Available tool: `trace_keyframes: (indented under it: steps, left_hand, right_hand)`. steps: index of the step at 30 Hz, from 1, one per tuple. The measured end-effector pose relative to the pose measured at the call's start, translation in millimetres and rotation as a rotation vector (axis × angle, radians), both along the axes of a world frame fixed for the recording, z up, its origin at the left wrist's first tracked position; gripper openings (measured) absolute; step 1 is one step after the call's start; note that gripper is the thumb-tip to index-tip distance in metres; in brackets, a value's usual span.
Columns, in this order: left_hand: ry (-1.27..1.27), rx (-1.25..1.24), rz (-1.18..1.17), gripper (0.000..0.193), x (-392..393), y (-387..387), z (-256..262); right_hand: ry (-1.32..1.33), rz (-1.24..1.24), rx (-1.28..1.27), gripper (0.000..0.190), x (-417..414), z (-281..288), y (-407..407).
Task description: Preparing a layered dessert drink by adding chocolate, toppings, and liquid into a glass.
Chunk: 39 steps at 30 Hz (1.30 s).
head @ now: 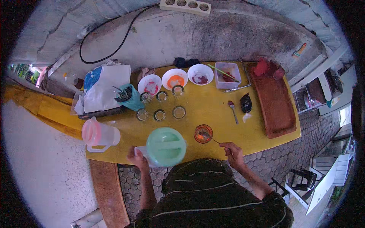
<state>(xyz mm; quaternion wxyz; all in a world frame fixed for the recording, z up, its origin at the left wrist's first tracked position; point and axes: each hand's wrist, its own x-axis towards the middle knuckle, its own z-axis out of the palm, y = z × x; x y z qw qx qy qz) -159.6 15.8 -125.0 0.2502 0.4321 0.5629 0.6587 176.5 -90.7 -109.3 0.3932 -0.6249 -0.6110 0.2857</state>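
Note:
My left hand (139,157) grips the handle of a plastic pitcher with a pale green lid (166,146), near the table's front edge. In my right hand (233,154) is the handle of a metal spoon (212,138), its bowl end inside a drinking glass (203,133) with orange contents. Several clear glasses (159,115) stand in two rows beyond the pitcher. Behind them are a white bowl with pink residue (149,85), one with orange contents (174,80) and one with dark red bits (200,74).
A pink-lidded pitcher (100,135) stands at left, near a teal cup of cutlery (129,97). To the right lie another spoon (233,112), a black plastic bag (246,103) and a brown tray (275,105) bearing red glasses (261,67). A square container (227,75) is at the back.

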Motion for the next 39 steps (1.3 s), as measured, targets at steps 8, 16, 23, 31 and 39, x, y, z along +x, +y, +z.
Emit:
trace_keyframes:
  steps: [8, 16, 23, 31, 39]
  left_hand:
    - [0.479, 0.073, -0.079, 0.059, 12, -2, -26]
    - [0.553, 0.21, 0.04, 0.054, 64, 23, 39]
    - [0.865, 0.266, -0.061, 0.044, 68, 21, 46]
    - [0.846, 0.234, -0.108, 0.049, 75, 25, 50]
    - [0.914, 0.245, -0.096, 0.053, 81, 27, 52]
  right_hand:
    - [-0.129, 0.051, 0.051, 0.015, -4, 7, 17]
    - [-0.25, 0.064, 0.1, 0.016, -3, -2, 23]
    - [-0.267, 0.07, 0.129, 0.016, -2, -15, 27]
    - [-0.3, 0.085, 0.039, 0.02, 1, -11, 32]
    - [-0.293, 0.135, 0.16, 0.015, 2, -8, 38]
